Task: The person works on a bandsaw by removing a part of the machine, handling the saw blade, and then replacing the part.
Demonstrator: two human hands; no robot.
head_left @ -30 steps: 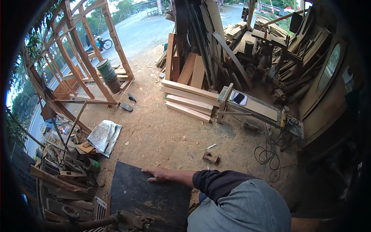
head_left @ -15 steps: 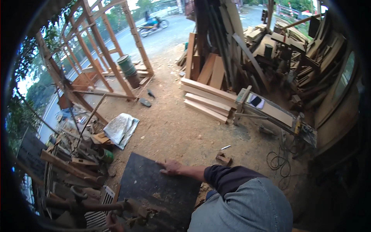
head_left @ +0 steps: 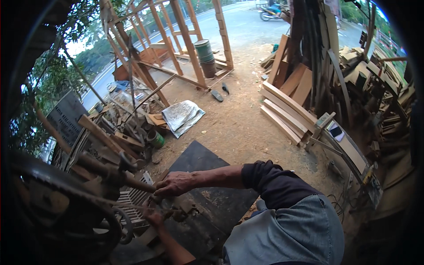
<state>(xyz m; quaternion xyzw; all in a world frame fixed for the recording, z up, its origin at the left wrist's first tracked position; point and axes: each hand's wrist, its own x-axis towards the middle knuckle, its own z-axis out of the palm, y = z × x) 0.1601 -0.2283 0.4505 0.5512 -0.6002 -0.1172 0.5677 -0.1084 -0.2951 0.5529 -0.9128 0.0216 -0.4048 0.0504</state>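
Note:
My right hand point(head_left: 173, 183) reaches across the dark flat metal table point(head_left: 197, 155) of a band-saw-like machine. Its fingers curl closed at the end of a rusty metal bar point(head_left: 112, 175). Just below it, my left hand point(head_left: 153, 216) is closed beside a thin blade-like strip point(head_left: 115, 202) and the guide fittings point(head_left: 184, 206). What the left fingers grip is hidden. Sawdust and small chips lie on the tabletop. A large dark wheel point(head_left: 57, 183) fills the lower left, partly in shadow.
A slatted light crate point(head_left: 132, 202) stands behind the bar. Scrap wood and a green can point(head_left: 155, 139) are at the left. Beyond lie a folded sheet point(head_left: 183, 115), a drum point(head_left: 205, 56) and a wooden frame point(head_left: 187, 46). Stacked beams point(head_left: 289, 115) and a bench point(head_left: 349, 148) stand right.
My right hand has left the tabletop and moved left to the bar's end. My left hand has risen further into view beside the guide fittings. The view has swung left.

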